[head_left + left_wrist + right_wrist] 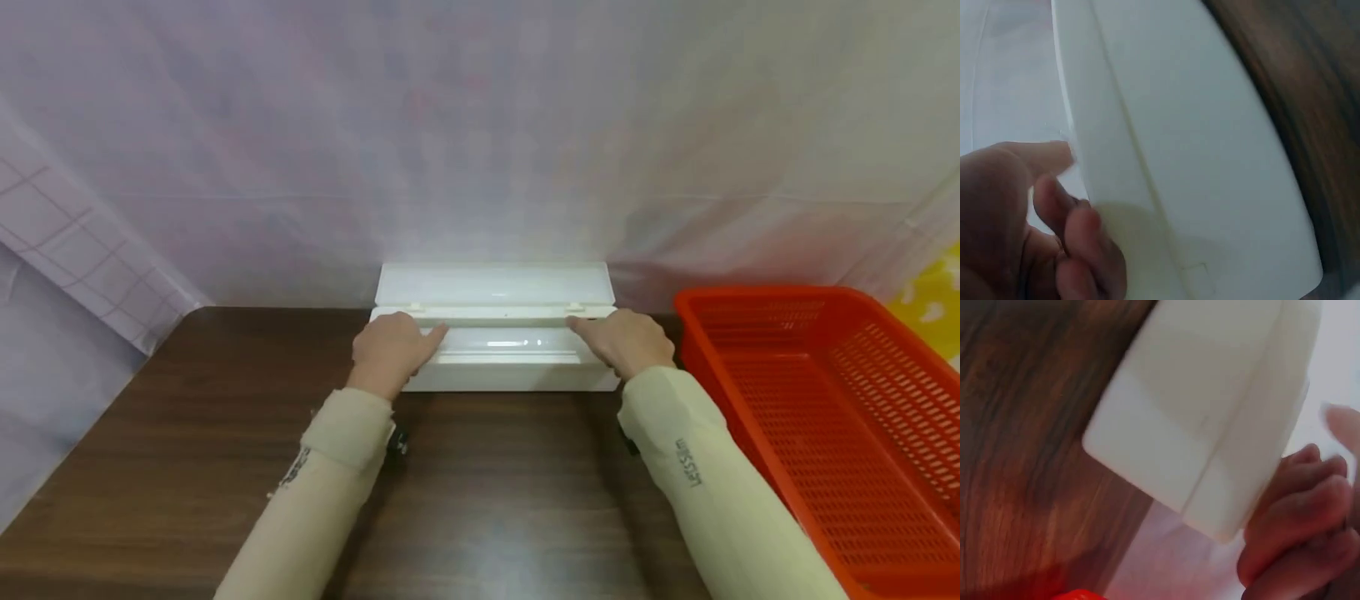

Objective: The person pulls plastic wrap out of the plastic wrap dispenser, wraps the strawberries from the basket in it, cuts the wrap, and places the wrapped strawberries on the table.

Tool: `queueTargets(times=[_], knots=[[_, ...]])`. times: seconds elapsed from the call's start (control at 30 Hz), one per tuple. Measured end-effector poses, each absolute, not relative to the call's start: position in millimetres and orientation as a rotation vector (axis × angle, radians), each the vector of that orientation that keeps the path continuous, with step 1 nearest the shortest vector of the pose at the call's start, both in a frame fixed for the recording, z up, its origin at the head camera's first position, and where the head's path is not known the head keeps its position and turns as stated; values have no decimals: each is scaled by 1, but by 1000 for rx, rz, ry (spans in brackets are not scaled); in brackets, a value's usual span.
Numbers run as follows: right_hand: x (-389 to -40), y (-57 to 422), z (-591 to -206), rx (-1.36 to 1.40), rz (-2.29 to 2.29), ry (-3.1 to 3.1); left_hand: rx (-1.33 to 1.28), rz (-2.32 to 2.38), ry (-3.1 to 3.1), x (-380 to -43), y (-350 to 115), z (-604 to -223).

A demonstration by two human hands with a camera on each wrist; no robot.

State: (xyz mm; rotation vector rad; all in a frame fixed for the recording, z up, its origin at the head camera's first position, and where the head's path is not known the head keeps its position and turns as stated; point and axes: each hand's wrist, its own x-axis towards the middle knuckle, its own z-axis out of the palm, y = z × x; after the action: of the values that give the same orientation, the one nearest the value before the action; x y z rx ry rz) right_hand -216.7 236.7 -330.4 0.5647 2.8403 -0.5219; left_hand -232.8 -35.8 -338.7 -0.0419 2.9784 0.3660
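Observation:
A long white box (510,380) stands at the back of the table, its hinged lid (495,285) raised against the sheet behind. The trough inside it looks glossy, and I cannot tell what it contains. My left hand (392,346) holds the box's left end, thumb pointing inward along the opening. At the right end, my right hand (628,340) holds it the same way. In the left wrist view, curled fingers (1088,244) touch the box's edge. Curled fingers (1300,515) also lie along the edge in the right wrist view. The undersides of both grips are partly hidden.
A red plastic basket (765,467) with slotted walls stands right of my right forearm. The dark wooden table (495,500) extends in front of the box. A pale sheet (480,150) hangs directly behind it.

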Motion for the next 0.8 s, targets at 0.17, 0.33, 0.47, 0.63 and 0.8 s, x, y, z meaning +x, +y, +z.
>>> queueTargets(times=[0.17, 0.33, 0.47, 0.63, 0.8], knots=[[-219, 230, -328, 597, -577, 2778, -95, 402, 2903, -237, -44, -337], [-222, 223, -331, 604, -573, 2784, -54, 484, 2856, -240, -54, -334], [-224, 220, -333, 581, -526, 2823, -60, 541, 2843, -242, -58, -336], [-225, 219, -334, 534, -492, 2864, -135, 646, 2840, -244, -63, -342], [-222, 225, -334, 478, -710, 2805, -180, 808, 2818, -245, -72, -348]])
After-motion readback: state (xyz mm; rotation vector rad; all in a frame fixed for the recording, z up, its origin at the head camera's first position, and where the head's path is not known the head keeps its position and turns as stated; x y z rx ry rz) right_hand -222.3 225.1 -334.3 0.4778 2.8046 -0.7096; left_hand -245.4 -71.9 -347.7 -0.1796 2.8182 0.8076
